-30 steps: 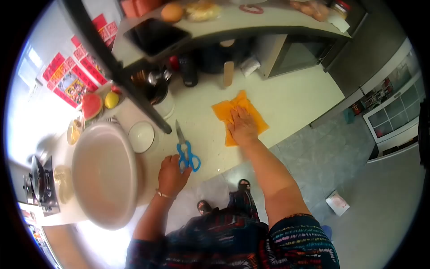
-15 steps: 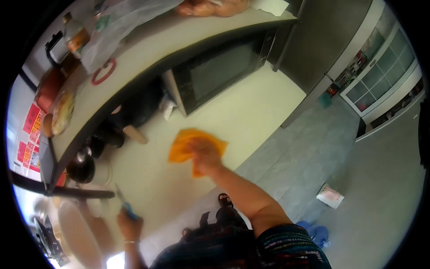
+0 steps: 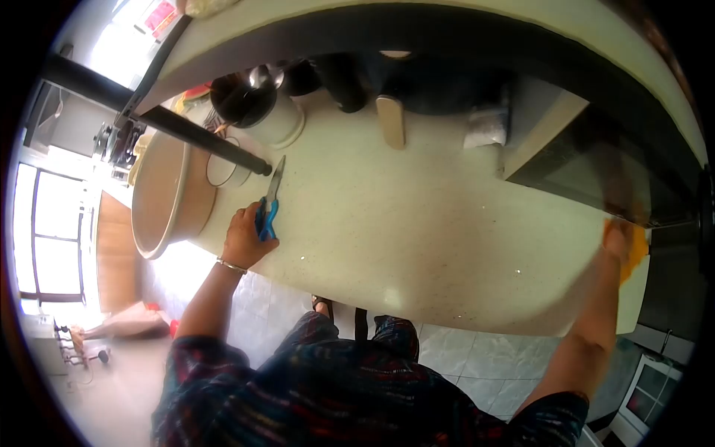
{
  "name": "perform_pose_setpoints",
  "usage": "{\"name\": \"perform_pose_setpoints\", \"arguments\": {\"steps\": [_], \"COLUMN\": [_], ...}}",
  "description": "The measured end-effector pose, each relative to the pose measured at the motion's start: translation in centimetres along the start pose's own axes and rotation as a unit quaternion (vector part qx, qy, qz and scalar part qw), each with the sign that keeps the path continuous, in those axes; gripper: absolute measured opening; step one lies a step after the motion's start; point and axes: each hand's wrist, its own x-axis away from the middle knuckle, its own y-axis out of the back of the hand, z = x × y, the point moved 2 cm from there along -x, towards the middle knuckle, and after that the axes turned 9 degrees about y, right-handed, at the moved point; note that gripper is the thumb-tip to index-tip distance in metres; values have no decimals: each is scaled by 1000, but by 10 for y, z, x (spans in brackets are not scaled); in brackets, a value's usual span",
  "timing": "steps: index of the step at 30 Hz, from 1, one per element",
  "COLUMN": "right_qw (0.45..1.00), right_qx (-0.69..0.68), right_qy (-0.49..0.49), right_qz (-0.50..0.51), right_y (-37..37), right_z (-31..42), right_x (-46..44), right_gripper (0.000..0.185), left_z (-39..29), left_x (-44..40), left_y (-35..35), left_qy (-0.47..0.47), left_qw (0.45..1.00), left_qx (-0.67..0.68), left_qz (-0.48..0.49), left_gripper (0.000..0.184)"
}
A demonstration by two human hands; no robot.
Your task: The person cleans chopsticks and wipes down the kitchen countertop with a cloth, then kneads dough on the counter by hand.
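Note:
My left hand (image 3: 249, 237) is closed on the blue handles of a pair of scissors (image 3: 273, 192) at the left part of the pale countertop (image 3: 372, 223). The blades point away from me, toward the shelf. At the far right end of the counter, in front of the microwave (image 3: 581, 164), my right hand (image 3: 616, 240) presses on an orange cloth (image 3: 636, 253). My wrist and fingers hide much of that cloth. Small crumbs and white specks lie on the countertop between my hands.
A large beige basin (image 3: 162, 194) stands left of the scissors, with a white cup (image 3: 226, 165) beside it. Behind are a white pot (image 3: 275, 123), a wooden handle (image 3: 390, 121) and a plastic packet (image 3: 486, 128). A dark shelf edge (image 3: 462, 26) overhangs the back; its leg (image 3: 208, 141) juts forward.
My view has turned left. My right hand has carried the orange cloth along the counter to its right end by the microwave. My left hand keeps the scissors near the basin.

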Motion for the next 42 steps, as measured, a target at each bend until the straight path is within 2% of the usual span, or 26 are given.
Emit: {"name": "perform_pose_setpoints", "arguments": {"steps": [2,3,4,6,7,9,10,11,12,13,15,17,19,23,28,30,32,33,35,36,37,38,39,40,42], "right_qw": [983,970,969,959,958,939,938,955,968,967,961,963,959,940,884,865,807,804,797,812,769,733,686,665,679], "right_qx": [118,186,189,236,244,174,178,123,68,72,78,67,49,7,-40,-65,-150,-149,-283,-407,-544,-640,-699,-721,-686], "right_qy": [49,89,90,152,151,241,240,226,210,210,240,250,272,333,461,494,569,573,534,417,334,163,195,193,259], "right_qz": [-130,-132,-135,-24,-27,-171,-175,-145,-119,-126,-115,-71,-67,-67,-63,-58,-54,-52,14,30,22,162,56,23,-37], "right_y": [17,32,33,25,9,-21,-18,-16,-12,-14,-27,-28,-34,-52,-73,-71,-72,-74,-86,-92,-96,-45,-46,-35,-9], "right_z": [108,139,143,151,149,146,155,177,197,210,233,257,281,332,403,429,445,450,466,470,476,478,481,482,485], "right_x": [62,91,95,102,105,106,123,151,178,199,237,283,329,412,507,543,566,563,544,527,499,493,455,422,380], "right_gripper": [47,49,49,51,51,53,53,54,54,54,55,57,57,56,53,51,41,41,32,27,26,25,26,26,35], "left_z": [1,1,1,3,5,7,10,12,17,25,47,67,96,159,214,226,232,233,237,240,242,243,244,246,247], "left_x": [3,4,3,2,3,0,1,4,7,10,27,54,76,113,143,150,155,158,162,165,168,173,178,182,192], "left_y": [-1,-1,-2,-6,-7,-6,-4,-2,-1,-1,-5,4,9,18,24,23,24,25,26,25,24,23,26,27,23], "left_qy": [5,1,-5,-9,-15,-22,-29,-29,11,49,32,22,4,53,93,94,97,105,116,111,107,116,138,159,190], "left_qw": [1000,999,999,998,998,996,993,993,977,949,942,904,898,843,800,801,801,799,798,804,808,805,799,792,788], "left_qx": [15,30,41,51,53,87,113,118,212,302,326,412,424,504,556,557,560,560,559,557,556,558,564,568,565], "left_qz": [-7,-16,-18,-26,-34,-22,-11,-11,34,79,76,117,119,181,204,197,188,191,192,179,165,162,159,155,153], "left_gripper": [77,76,74,74,74,75,75,75,77,79,81,83,83,84,83,83,82,82,81,81,81,81,81,81,81]}}
